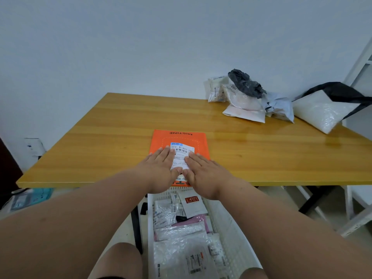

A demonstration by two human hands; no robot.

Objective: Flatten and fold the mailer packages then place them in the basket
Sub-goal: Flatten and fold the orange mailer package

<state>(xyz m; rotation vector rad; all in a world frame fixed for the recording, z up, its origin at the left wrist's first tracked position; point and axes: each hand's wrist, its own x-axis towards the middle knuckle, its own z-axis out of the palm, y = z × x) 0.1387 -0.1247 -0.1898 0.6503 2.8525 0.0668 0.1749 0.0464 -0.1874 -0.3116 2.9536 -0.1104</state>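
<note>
An orange mailer [181, 137] with a white shipping label lies flat on the wooden table [100, 137] near its front edge. My left hand [161, 168] and my right hand [203, 172] press on it side by side, fingers straight, palms down, covering its near half. Below the table's front edge, between my knees, stands a white basket [231, 228] holding several folded mailers. A pile of unfolded mailers [247, 97], white, grey and black, sits at the table's far right.
A large white bubble mailer with a black flap [322, 111] lies at the table's right edge. A white frame [358, 67] stands to the right. Bags lie on the floor at the left [30, 198]. A pale wall is behind the table.
</note>
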